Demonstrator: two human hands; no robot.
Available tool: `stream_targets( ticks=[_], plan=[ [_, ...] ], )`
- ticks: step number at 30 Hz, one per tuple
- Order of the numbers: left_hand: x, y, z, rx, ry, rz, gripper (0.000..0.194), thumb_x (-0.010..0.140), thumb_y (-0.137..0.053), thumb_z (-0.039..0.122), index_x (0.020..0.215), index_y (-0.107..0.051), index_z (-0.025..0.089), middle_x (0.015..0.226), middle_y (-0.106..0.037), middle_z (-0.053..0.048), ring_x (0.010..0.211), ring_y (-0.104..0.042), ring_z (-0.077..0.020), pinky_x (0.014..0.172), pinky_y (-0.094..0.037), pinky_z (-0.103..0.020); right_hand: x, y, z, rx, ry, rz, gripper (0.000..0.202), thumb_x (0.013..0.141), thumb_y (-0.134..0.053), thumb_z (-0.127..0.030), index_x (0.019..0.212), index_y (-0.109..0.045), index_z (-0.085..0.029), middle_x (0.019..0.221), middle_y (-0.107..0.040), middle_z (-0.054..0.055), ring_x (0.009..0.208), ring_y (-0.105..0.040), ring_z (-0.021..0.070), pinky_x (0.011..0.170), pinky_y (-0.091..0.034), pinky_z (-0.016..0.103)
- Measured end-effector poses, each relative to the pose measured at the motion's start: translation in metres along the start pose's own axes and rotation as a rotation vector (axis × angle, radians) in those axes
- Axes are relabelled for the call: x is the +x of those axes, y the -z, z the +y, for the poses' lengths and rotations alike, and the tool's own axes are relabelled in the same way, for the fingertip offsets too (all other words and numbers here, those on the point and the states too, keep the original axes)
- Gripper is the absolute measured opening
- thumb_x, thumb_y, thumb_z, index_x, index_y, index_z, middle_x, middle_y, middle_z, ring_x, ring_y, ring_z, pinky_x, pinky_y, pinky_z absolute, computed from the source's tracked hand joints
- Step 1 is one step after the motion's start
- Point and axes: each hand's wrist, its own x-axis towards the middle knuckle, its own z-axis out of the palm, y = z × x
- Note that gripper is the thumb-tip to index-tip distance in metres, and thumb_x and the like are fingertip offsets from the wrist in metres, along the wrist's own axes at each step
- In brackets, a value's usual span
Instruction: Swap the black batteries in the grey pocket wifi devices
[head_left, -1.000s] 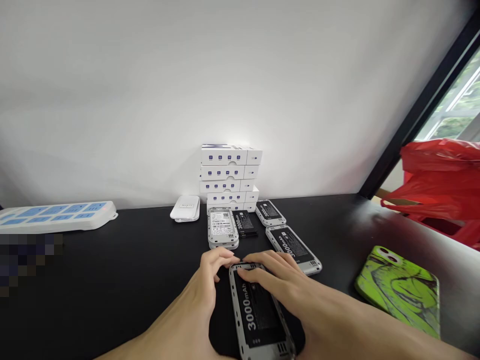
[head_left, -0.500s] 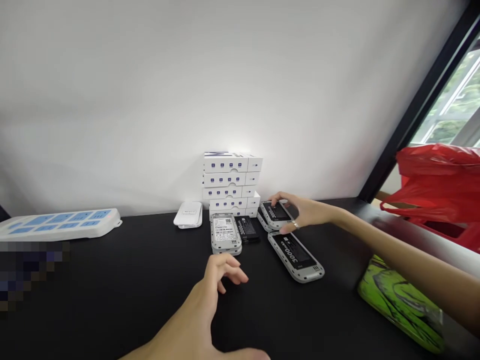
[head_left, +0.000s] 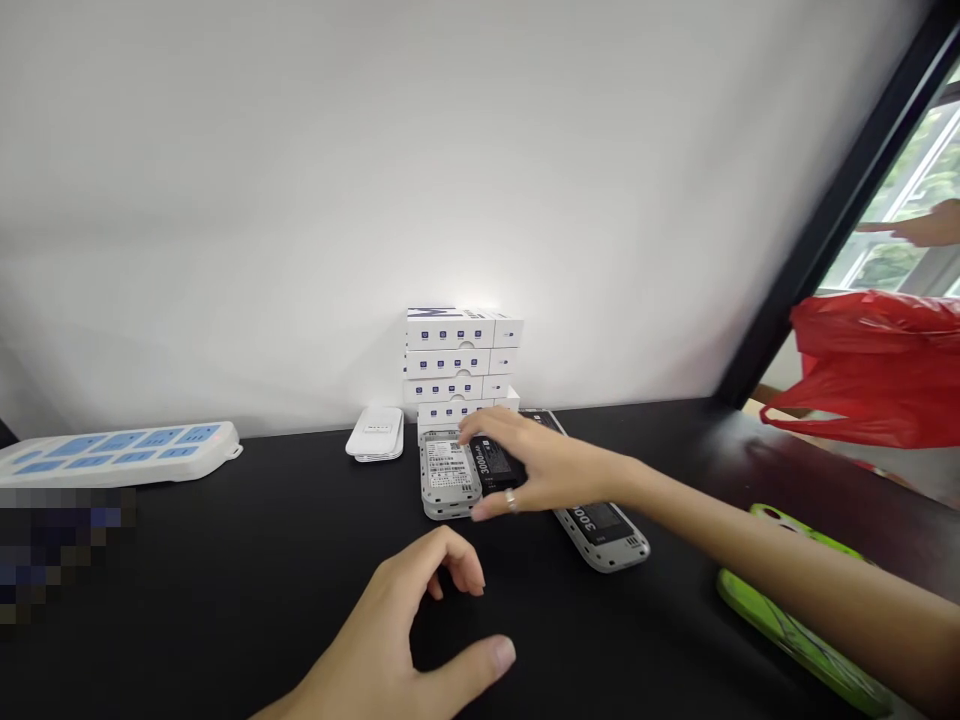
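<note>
My left hand (head_left: 416,640) hovers over the front of the black table, open, its fingers curled and the thumb apart, with nothing in it. My right hand (head_left: 536,465) reaches in from the right, thumb and fingers spread around the near right side of a small grey electronic device (head_left: 448,470) with a printed label and its battery bay exposed. Whether the fingertips touch it cannot be made out. A loose black 3000mAh battery (head_left: 491,462) lies beside it, partly under this hand. Behind the hand, a similar device with its battery fitted (head_left: 604,530) is partly hidden.
White boxes (head_left: 450,362) are stacked against the wall, white covers (head_left: 375,435) to their left. A power strip (head_left: 127,450) lies at far left. On the right are a green patterned case (head_left: 787,620), a red plastic bag (head_left: 877,370) and another person's hand (head_left: 934,225).
My right hand has moved left from the battery-fitted devices to the labelled device. My left thumb has come up into view. Another person's hand has appeared by the window.
</note>
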Motion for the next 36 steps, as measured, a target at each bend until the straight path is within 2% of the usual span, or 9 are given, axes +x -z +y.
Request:
stream_targets(
  ticks=[4, 11, 14, 18, 23, 28, 30, 33, 36],
  plan=[
    [0.0, -0.001, -0.005, 0.003, -0.038, 0.022, 0.019, 0.075, -0.069, 0.035, 0.087, -0.058, 0.026, 0.088, -0.061, 0.001, 0.081, -0.056, -0.0207, 0.078, -0.05, -0.033, 0.022, -0.02, -0.006, -0.042, -0.068, -0.113, 0.082, 0.072, -0.07, -0.061, 0.137, -0.04, -0.021, 0.143, -0.038, 0.012, 0.13, -0.035, 0.0341, 0.105, -0.035, 0.053],
    [0.002, -0.001, 0.0, -0.019, -0.032, 0.033, 0.018, 0.074, -0.069, 0.034, 0.086, -0.058, 0.026, 0.088, -0.06, 0.001, 0.08, -0.055, -0.02, 0.077, -0.048, -0.032, 0.029, -0.039, -0.009, -0.028, -0.193, -0.016, 0.091, 0.068, -0.071, -0.053, 0.141, -0.031, -0.016, 0.139, -0.037, 0.016, 0.131, -0.028, 0.0353, 0.108, -0.023, 0.059],
    [-0.001, 0.0, 0.007, -0.051, 0.025, 0.062, 0.017, 0.074, -0.068, 0.033, 0.086, -0.058, 0.027, 0.088, -0.06, 0.002, 0.082, -0.055, -0.0199, 0.079, -0.047, -0.031, 0.033, -0.042, -0.018, -0.015, -0.291, 0.035, 0.095, 0.062, -0.074, -0.061, 0.136, -0.036, -0.015, 0.134, -0.041, 0.018, 0.127, -0.03, 0.0371, 0.104, -0.026, 0.059],
    [-0.003, 0.0, 0.01, -0.06, 0.054, 0.057, 0.017, 0.074, -0.067, 0.033, 0.085, -0.057, 0.027, 0.088, -0.06, 0.003, 0.083, -0.054, -0.02, 0.081, -0.045, -0.032, 0.038, -0.052, -0.03, -0.005, -0.384, 0.114, 0.091, 0.061, -0.076, -0.056, 0.133, -0.037, -0.016, 0.13, -0.044, 0.019, 0.123, -0.034, 0.0388, 0.099, -0.028, 0.058],
    [-0.003, -0.002, 0.007, -0.076, 0.057, 0.047, 0.016, 0.074, -0.067, 0.032, 0.086, -0.058, 0.027, 0.088, -0.059, 0.002, 0.085, -0.054, -0.0202, 0.082, -0.044, -0.033, 0.032, -0.066, -0.025, 0.041, -0.292, 0.216, 0.082, 0.065, -0.074, -0.05, 0.132, -0.034, -0.023, 0.133, -0.043, 0.012, 0.127, -0.034, 0.0315, 0.104, -0.025, 0.052],
    [-0.001, 0.0, 0.001, -0.065, -0.028, 0.033, 0.018, 0.076, -0.068, 0.032, 0.086, -0.055, 0.027, 0.084, -0.056, 0.003, 0.076, -0.052, -0.0182, 0.074, -0.045, -0.031, 0.02, -0.059, -0.013, 0.042, -0.167, 0.22, 0.088, 0.057, -0.079, -0.036, 0.131, -0.033, -0.021, 0.13, -0.045, 0.013, 0.126, -0.037, 0.0311, 0.106, -0.021, 0.053],
    [-0.001, 0.001, 0.0, -0.058, -0.056, 0.083, 0.019, 0.08, -0.065, 0.034, 0.088, -0.049, 0.028, 0.081, -0.051, 0.004, 0.073, -0.049, -0.017, 0.07, -0.045, -0.03, 0.015, -0.052, -0.014, 0.027, -0.153, 0.213, 0.091, 0.056, -0.08, -0.038, 0.132, -0.032, -0.02, 0.129, -0.045, 0.013, 0.124, -0.038, 0.0315, 0.105, -0.022, 0.053],
    [-0.002, 0.001, -0.001, -0.045, -0.056, 0.265, 0.027, 0.084, -0.061, 0.035, 0.098, -0.039, 0.03, 0.09, -0.044, 0.003, 0.085, -0.049, -0.0188, 0.081, -0.045, -0.035, 0.004, -0.041, -0.023, 0.024, -0.153, 0.221, 0.096, 0.056, -0.081, -0.048, 0.133, -0.031, -0.02, 0.128, -0.046, 0.012, 0.122, -0.039, 0.0317, 0.105, -0.023, 0.053],
    [-0.003, -0.002, -0.007, -0.042, -0.037, 0.346, 0.061, 0.074, -0.073, 0.038, 0.115, -0.028, 0.033, 0.114, -0.039, -0.002, 0.109, -0.045, -0.0275, 0.093, -0.043, -0.048, -0.017, -0.035, -0.04, 0.038, -0.138, 0.172, 0.097, 0.053, -0.083, -0.043, 0.132, -0.034, -0.018, 0.126, -0.046, 0.011, 0.117, -0.04, 0.0306, 0.104, -0.027, 0.05]
  ],
)
